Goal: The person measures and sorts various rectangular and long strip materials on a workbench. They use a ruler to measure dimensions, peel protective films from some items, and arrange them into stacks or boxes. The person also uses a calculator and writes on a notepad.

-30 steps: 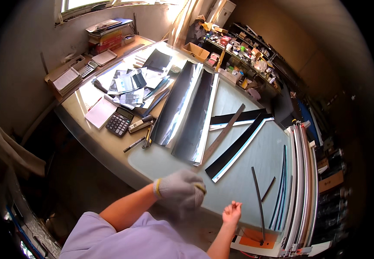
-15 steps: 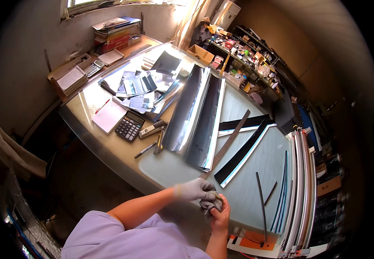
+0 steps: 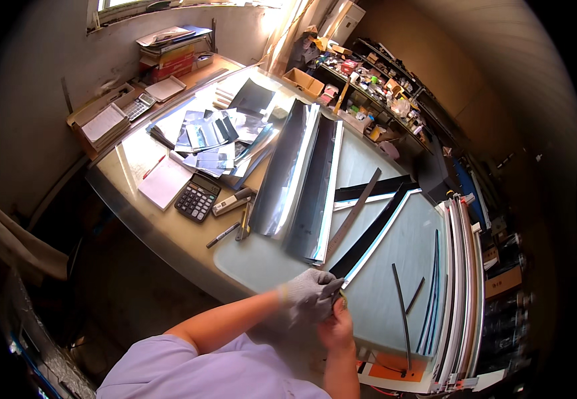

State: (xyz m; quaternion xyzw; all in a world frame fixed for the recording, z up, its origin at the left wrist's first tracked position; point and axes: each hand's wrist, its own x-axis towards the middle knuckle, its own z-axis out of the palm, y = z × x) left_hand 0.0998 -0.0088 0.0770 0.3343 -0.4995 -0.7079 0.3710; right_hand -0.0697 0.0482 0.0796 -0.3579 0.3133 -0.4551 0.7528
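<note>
Grey knit glove (image 3: 296,296) sat on the L hand (image 3: 310,290), cuff at the wrist, so that side looked done. R hand (image 3: 336,328) was bare, w/ a bunched dark-grey knit cloth (image 3: 334,291), prob. the 2nd glove, betw. the two hands, just over the near edge of the pale glass-topped table (image 3: 245,266). R fingers looked closed on the cloth's near end; L fingers were curled against it, but blur hid whether they gripped, so can't tell. Judging by that, gloving was approx. half through: L covered, R to do.

Nearest on the table was a long black strip w/ white-and-blue edge (image 3: 375,233); its near end met the hands in view, contact unclear. Beside it lay a long flat brown strip (image 3: 357,209) & two long, dark glossy sheets w/ pale edges (image 3: 285,179), neither hand on them. Further L: black desktop calculator (image 3: 197,198), slim dark marker pen (image 3: 222,235) & yellow-black cutter (image 3: 243,223), all untouched. Two thin black strips (image 3: 400,312) lay R.
</note>
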